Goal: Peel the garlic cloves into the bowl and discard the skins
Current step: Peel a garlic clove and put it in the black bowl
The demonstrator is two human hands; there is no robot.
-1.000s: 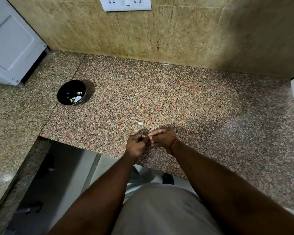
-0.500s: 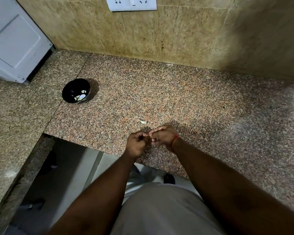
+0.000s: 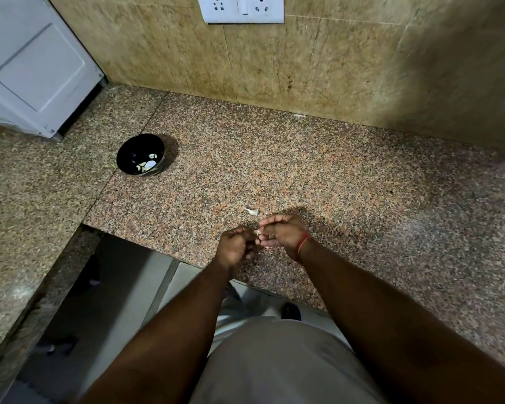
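**Observer:** Where is the clove right now?

**Operator:** I have it low in the centre of the frame, above the front edge of the granite counter (image 3: 318, 176). A pale sliver of the garlic clove (image 3: 258, 231) shows between my two hands; most of it is hidden. My left hand (image 3: 236, 246) is curled with its fingertips pinching one end, and my right hand (image 3: 283, 233), the one with the red thread at the wrist, is curled and pinching the other side. Both are clamped on that clove.

**Observer:** And the bowl?

**Operator:** The black bowl (image 3: 140, 154) sits in the upper left of the frame, well apart from my hands, with a few pale peeled cloves inside. One scrap of skin (image 3: 252, 211) lies on the counter just above my hands.

**Observer:** How do you expect the clove to handle?

**Operator:** I judge it very light, firm inside, with a thin papery skin that tears and clings. Once bare it will likely be slick and a little sticky, so I would hold the body with one hand and nip the skin at the tip with the nails of the other. Squeeze too hard and it could shoot off the counter edge.
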